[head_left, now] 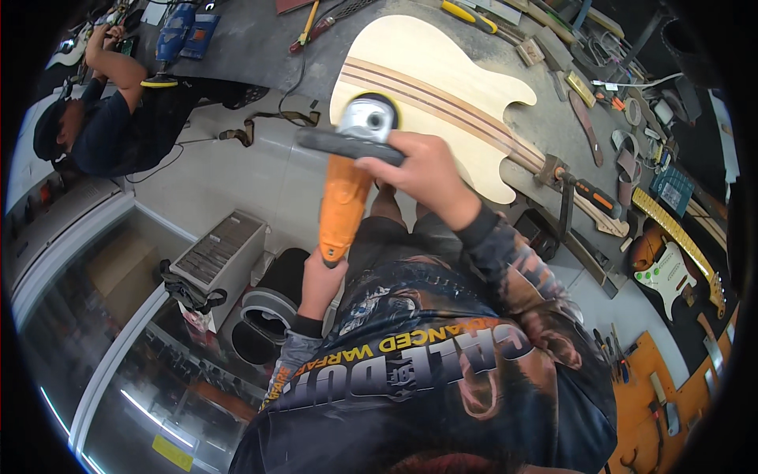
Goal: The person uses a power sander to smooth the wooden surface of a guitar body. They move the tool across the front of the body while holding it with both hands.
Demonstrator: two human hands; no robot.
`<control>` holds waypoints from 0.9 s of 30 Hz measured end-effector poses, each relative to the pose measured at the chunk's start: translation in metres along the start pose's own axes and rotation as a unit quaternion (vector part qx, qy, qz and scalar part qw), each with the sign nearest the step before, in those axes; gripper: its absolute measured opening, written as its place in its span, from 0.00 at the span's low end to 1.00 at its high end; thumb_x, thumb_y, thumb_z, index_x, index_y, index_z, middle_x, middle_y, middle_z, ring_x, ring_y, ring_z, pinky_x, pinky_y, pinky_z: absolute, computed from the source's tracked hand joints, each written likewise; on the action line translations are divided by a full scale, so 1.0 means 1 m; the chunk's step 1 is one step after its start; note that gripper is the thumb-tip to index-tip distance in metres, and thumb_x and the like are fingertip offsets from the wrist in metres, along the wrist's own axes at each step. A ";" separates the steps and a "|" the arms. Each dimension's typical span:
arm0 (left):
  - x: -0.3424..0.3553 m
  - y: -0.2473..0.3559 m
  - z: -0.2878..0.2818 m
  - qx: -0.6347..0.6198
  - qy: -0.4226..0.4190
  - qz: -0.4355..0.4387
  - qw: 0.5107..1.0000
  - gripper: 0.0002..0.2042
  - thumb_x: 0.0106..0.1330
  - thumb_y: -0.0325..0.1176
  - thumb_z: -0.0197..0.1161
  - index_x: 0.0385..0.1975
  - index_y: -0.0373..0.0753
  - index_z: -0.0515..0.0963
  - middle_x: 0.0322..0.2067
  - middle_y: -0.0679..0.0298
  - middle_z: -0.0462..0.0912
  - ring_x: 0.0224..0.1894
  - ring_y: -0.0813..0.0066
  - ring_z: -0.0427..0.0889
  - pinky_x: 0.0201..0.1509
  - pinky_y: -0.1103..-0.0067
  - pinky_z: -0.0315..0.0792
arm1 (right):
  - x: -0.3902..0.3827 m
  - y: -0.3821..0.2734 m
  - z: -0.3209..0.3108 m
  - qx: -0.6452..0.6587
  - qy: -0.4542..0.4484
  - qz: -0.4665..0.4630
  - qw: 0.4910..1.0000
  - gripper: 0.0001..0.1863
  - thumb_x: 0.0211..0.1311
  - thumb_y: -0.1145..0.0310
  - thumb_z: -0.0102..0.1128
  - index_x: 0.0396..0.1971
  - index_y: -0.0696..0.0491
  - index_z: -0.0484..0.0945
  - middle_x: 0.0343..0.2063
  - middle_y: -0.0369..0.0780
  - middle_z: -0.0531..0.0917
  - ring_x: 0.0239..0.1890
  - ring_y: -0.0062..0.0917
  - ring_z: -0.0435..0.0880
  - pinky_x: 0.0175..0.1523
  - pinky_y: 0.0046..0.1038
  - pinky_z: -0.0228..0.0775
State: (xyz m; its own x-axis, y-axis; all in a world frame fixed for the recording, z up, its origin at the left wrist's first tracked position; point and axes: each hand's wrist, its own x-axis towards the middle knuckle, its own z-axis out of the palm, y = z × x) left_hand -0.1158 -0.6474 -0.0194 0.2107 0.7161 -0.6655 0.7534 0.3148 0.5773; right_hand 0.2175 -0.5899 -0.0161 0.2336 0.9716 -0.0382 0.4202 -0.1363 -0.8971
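Observation:
An orange angle sander point(346, 204) with a silver head and a black front handle is in both my hands. My left hand point(321, 283) is closed around the rear end of its orange body. My right hand point(429, 167) grips the right end of the black handle point(347, 145). The sander's round pad rests on or just above the left edge of a pale wooden guitar body point(418, 59); its contact is hidden. Brown and dark stripes run through the body's middle into the neck, where an orange-and-black clamp point(588, 193) sits.
Several tools, wood blocks and sanding belts point(628, 158) litter the bench's right side. A sunburst electric guitar point(663, 268) lies at the right. A black cord point(294, 99) hangs off the bench's edge. Another person point(114, 130) works at the far left, near a blue polisher point(175, 35).

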 end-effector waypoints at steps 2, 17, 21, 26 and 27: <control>0.002 -0.016 -0.011 -0.027 0.037 -0.038 0.998 0.16 0.69 0.29 0.71 0.53 0.27 0.85 0.37 0.51 0.92 0.42 0.70 0.92 0.48 0.71 0.82 | 0.018 -0.011 0.025 -0.028 0.023 -0.055 0.998 0.27 0.65 0.44 0.84 0.28 0.55 0.86 0.20 0.44 0.83 0.24 0.41 0.88 0.32 0.37 0.79; -0.021 0.019 0.045 0.062 -0.013 0.029 0.998 0.16 0.66 0.28 0.72 0.50 0.27 0.85 0.38 0.47 0.92 0.42 0.56 0.95 0.49 0.68 0.83 | -0.085 0.031 -0.049 -0.047 0.106 -0.033 0.993 0.30 0.64 0.40 0.82 0.25 0.53 0.81 0.23 0.46 0.84 0.26 0.45 0.86 0.32 0.40 0.78; -0.029 0.033 0.065 0.094 -0.052 0.056 0.993 0.19 0.63 0.27 0.73 0.55 0.31 0.86 0.45 0.45 0.94 0.52 0.47 0.95 0.56 0.66 0.84 | -0.130 0.045 -0.082 -0.036 0.112 0.022 0.993 0.28 0.64 0.44 0.84 0.27 0.55 0.82 0.24 0.46 0.85 0.26 0.45 0.86 0.32 0.39 0.78; -0.028 0.037 0.064 0.123 -0.089 0.087 0.985 0.21 0.62 0.27 0.73 0.57 0.31 0.86 0.46 0.44 0.93 0.53 0.43 0.93 0.58 0.64 0.84 | -0.166 0.045 -0.091 0.017 0.143 0.061 0.988 0.29 0.64 0.44 0.84 0.27 0.54 0.81 0.24 0.45 0.85 0.26 0.45 0.87 0.33 0.40 0.79; -0.028 0.037 0.063 0.128 -0.091 0.087 0.984 0.21 0.62 0.27 0.73 0.57 0.31 0.86 0.46 0.44 0.93 0.53 0.43 0.93 0.58 0.64 0.84 | -0.165 0.047 -0.089 0.020 0.147 0.064 0.987 0.29 0.64 0.44 0.84 0.27 0.54 0.81 0.24 0.45 0.85 0.26 0.45 0.87 0.33 0.40 0.79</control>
State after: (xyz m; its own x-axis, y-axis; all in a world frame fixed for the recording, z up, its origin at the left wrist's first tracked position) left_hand -0.0549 -0.6951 -0.0092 0.4415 0.6144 -0.6539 0.8231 0.0128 0.5678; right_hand 0.2770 -0.7744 -0.0127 0.5296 0.8478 -0.0275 0.3379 -0.2406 -0.9099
